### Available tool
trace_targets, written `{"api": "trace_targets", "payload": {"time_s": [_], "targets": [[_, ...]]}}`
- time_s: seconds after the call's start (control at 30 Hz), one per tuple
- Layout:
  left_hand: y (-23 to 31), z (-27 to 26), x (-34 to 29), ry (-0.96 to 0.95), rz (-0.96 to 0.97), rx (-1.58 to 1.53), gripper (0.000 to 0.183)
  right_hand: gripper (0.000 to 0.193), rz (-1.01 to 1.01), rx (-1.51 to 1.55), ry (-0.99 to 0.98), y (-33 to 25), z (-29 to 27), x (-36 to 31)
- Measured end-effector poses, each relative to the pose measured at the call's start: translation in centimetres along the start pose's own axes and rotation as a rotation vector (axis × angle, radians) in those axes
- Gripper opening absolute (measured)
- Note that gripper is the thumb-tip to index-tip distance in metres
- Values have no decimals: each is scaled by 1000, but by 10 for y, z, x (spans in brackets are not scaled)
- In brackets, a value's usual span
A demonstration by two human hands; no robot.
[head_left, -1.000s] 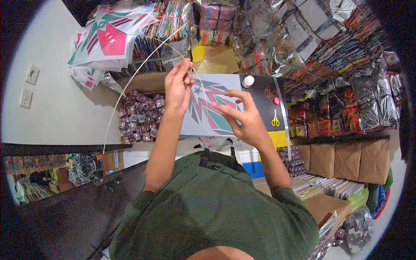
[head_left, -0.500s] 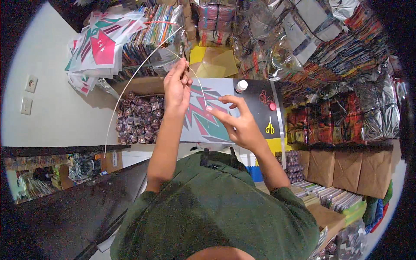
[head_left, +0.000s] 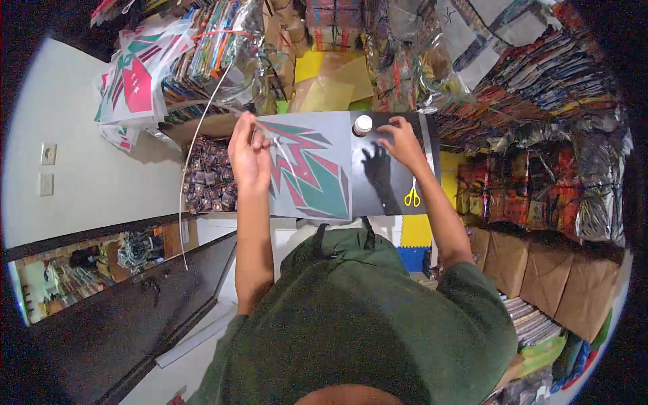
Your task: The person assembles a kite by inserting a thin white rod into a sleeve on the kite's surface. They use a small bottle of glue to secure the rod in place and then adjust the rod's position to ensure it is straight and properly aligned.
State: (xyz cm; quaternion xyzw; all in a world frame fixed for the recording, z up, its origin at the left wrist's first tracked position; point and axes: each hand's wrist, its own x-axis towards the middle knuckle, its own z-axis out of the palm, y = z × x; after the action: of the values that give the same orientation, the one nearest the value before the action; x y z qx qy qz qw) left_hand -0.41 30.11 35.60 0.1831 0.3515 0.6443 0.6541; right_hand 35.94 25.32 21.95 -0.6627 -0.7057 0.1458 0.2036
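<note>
My left hand (head_left: 250, 158) is raised over the left part of the patterned sheet, its fingers pinched on a thin pale flexible strip. One long strip (head_left: 196, 145) bows down past the box at the left, and a thin piece reaches from my fingers over the sheet. The sheet (head_left: 324, 185) is grey with green, pink and dark angular shapes and lies flat. My right hand (head_left: 406, 145) hovers with fingers apart just right of a small white bottle (head_left: 362, 125), not touching it. Yellow-handled scissors (head_left: 412, 196) lie below that hand, which casts a shadow on the black tabletop (head_left: 378, 196).
A box of small wrapped packets (head_left: 210, 175) stands at the left. Similar patterned sheets (head_left: 138, 84) hang at the upper left. Tall stacks of bundled packages (head_left: 520, 88) crowd the back and right. Brown paper parcels (head_left: 533, 263) line the lower right.
My right hand has left the end of the thin strip and moved right toward the bottle. My left hand has come lower and left with the strips. The whole view has shifted slightly.
</note>
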Motion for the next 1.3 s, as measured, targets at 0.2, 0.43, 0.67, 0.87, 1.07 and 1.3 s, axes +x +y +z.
{"api": "trace_targets", "payload": {"time_s": [0.2, 0.43, 0.67, 0.87, 1.07, 1.3], "targets": [[-17, -22, -29, 201, 27, 89, 21, 47, 4, -148, -226, 48, 70, 60], [-7, -39, -56, 317, 123, 107, 16, 32, 19, -318, -442, 46, 90, 95], [-4, -47, -58, 309, 149, 60, 18, 33, -12, -356, -430, 36, 79, 96], [2, -45, -41, 236, 103, 70, 18, 39, 119, 336, -166, 34, 40, 93], [9, -34, -11, 32, -5, 100, 18, 53, 490, 1571, -251, -76, -45, 31], [27, -12, 9, -102, -65, 151, 22, 35, -323, 604, 121, -231, -74, -32]]}}
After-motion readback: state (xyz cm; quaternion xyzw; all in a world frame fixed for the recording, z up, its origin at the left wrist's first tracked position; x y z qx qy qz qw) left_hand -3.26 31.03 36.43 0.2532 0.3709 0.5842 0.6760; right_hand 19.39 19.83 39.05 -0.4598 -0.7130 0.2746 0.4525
